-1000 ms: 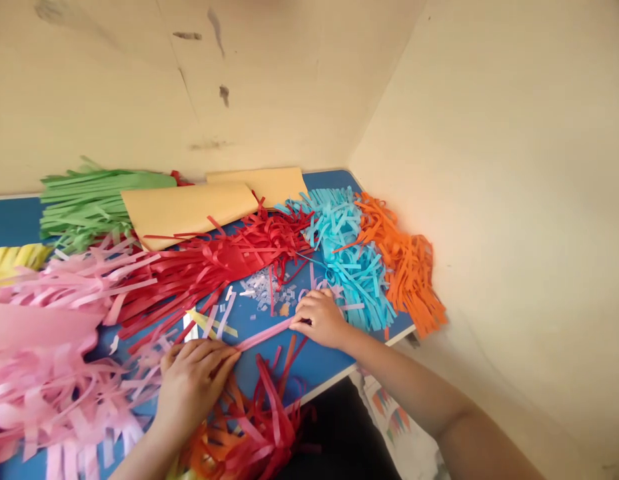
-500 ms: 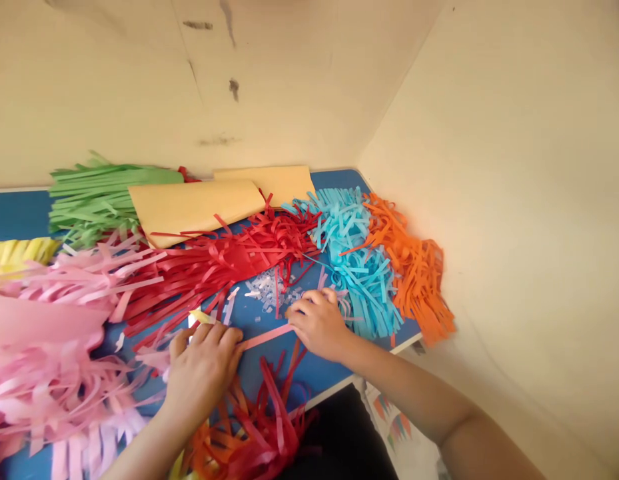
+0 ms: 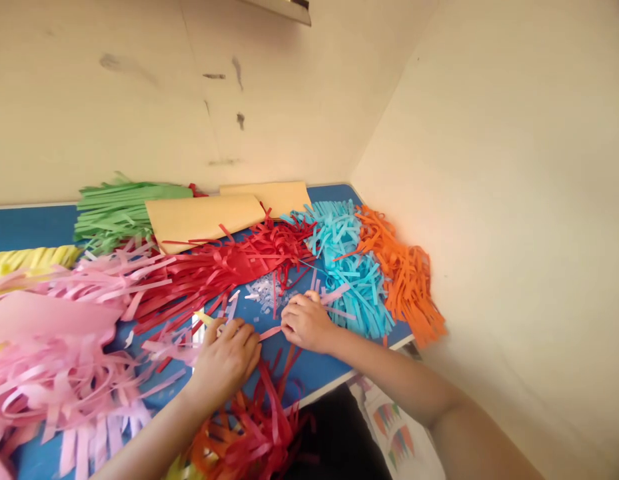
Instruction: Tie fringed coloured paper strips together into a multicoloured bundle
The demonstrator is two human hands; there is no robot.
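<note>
A short stretch of pink paper strip (image 3: 270,333) shows between my two hands, low over the blue table (image 3: 319,373). My left hand (image 3: 229,353) is closed on the strip's left end, with its fingers curled down. Pinching the other end is my right hand (image 3: 306,322), its fingertips pressed together. Small pale paper scraps (image 3: 269,293) lie just beyond the hands. Red fringed paper (image 3: 229,267) stretches behind them, and turquoise fringed paper (image 3: 349,267) lies right of my right hand.
Orange fringe (image 3: 406,280) hangs over the table's right edge. Pink fringed paper (image 3: 54,320) spreads over the left side. Farther back lie green fringe (image 3: 129,207) and a folded yellow-orange sheet (image 3: 204,217). Red and orange strips (image 3: 254,427) sit at the front edge. Walls meet behind the table.
My hands have come closer together, so less of the pink strip shows between them. The view has tilted up a little, showing more wall.
</note>
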